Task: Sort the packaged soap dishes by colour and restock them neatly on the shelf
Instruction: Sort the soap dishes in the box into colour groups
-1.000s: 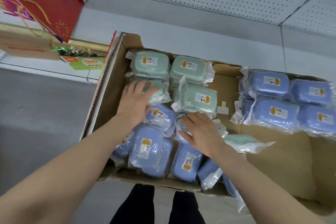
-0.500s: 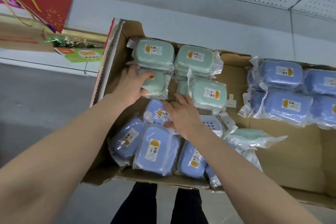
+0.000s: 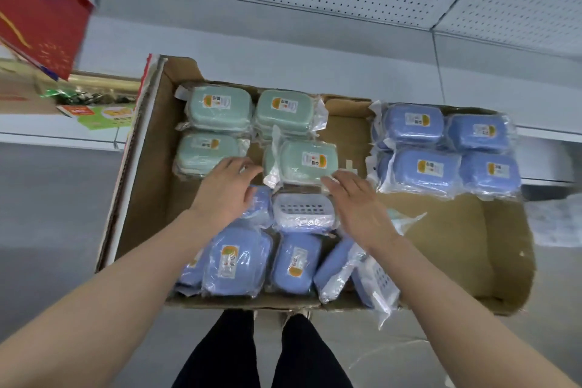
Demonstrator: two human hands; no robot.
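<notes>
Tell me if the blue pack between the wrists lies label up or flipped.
Flipped: the blue pack shows a white slotted face and no sticker.

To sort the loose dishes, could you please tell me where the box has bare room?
The widest bare cardboard lies in front of the sorted blue dishes, right of the right hand. The loose blue pile at front left is crowded.

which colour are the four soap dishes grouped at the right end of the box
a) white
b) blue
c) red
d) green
b: the four packaged dishes grouped at the right end of the cardboard box are blue, while the green dishes sit at the back left.
</notes>
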